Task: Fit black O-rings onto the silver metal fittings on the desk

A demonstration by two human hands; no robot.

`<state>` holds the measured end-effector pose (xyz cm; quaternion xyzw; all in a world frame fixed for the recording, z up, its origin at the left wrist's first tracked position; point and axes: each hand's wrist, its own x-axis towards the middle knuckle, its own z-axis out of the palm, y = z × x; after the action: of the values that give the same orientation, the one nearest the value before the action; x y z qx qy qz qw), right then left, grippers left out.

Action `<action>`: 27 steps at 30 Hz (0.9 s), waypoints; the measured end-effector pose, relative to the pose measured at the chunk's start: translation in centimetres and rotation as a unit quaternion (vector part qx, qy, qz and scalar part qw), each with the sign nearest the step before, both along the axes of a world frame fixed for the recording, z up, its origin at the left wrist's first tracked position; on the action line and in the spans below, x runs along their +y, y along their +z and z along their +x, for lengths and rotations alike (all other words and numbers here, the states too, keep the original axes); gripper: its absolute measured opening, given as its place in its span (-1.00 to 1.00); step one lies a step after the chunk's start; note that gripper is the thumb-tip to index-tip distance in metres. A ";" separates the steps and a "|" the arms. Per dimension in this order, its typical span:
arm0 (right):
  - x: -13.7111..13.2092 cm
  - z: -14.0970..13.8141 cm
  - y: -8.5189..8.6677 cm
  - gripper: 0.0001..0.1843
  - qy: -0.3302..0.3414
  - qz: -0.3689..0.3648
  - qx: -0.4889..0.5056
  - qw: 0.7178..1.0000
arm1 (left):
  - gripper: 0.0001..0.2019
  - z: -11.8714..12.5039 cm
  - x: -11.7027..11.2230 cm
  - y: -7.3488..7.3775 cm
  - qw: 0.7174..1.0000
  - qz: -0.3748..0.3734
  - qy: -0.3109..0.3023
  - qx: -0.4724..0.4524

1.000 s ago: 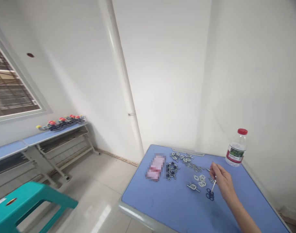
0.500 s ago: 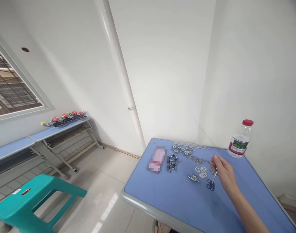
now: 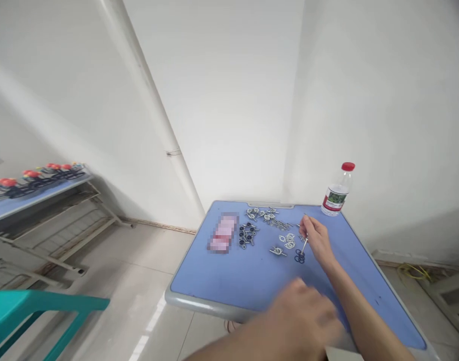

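Observation:
My right hand (image 3: 315,239) is closed around a thin, pale metallic rod (image 3: 305,245), held slanting down. The rod's lower end meets a small cluster of black rubber rings (image 3: 299,257) on the blue table (image 3: 229,281). Smeared by motion, my left hand (image 3: 308,316) is over the table's near edge, and its fingers cannot be made out. Left of the rings lie flat pale oval gaskets (image 3: 289,241) and a single metal fitting (image 3: 277,251). Farther back are metal fittings with gaskets (image 3: 254,214), loose screws or pins (image 3: 282,224), and fittings with black parts (image 3: 247,235).
A water bottle (image 3: 335,193) with a red cap stands at the table's back right. Some pinkish, pixelated item (image 3: 224,233) lies at the left. A green stool (image 3: 22,311) and another table (image 3: 64,188) holding red-topped objects are farther left. The wall borders the back.
My left hand has come into view at the bottom. The view has turned right, so the table appears farther left. My right hand still holds the rod at the black rings.

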<state>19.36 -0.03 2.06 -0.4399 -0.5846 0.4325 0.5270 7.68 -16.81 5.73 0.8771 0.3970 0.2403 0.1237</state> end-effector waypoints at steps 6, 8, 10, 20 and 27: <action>0.6 0.0 -0.4 -0.45 -0.018 0.002 0.003 1.000 | -0.54 -5.9 8.4 -0.8 0.993 -0.012 0.114 0.015; 0.9 0.0 -0.6 -0.46 -0.022 -0.004 0.002 1.000 | -0.48 -6.8 10.4 -2.2 0.993 -0.031 0.106 0.038; 1.0 0.1 -0.6 -0.51 -0.014 -0.021 0.002 1.000 | -0.55 -7.1 11.5 -3.7 0.993 -0.058 0.097 0.039; -0.2 -0.8 -0.3 -0.72 0.168 -0.075 -0.002 0.983 | -0.79 -7.9 12.5 -5.6 0.987 -0.132 0.079 -0.046; -1.2 -1.5 -0.2 -0.70 0.121 0.026 -0.081 0.989 | -0.80 -7.8 12.0 -5.6 0.983 -0.139 0.089 -0.080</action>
<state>17.91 -1.19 1.86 -0.3855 -0.6852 0.4411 0.4328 -0.08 -4.77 0.09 0.7906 0.4920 0.2620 0.2534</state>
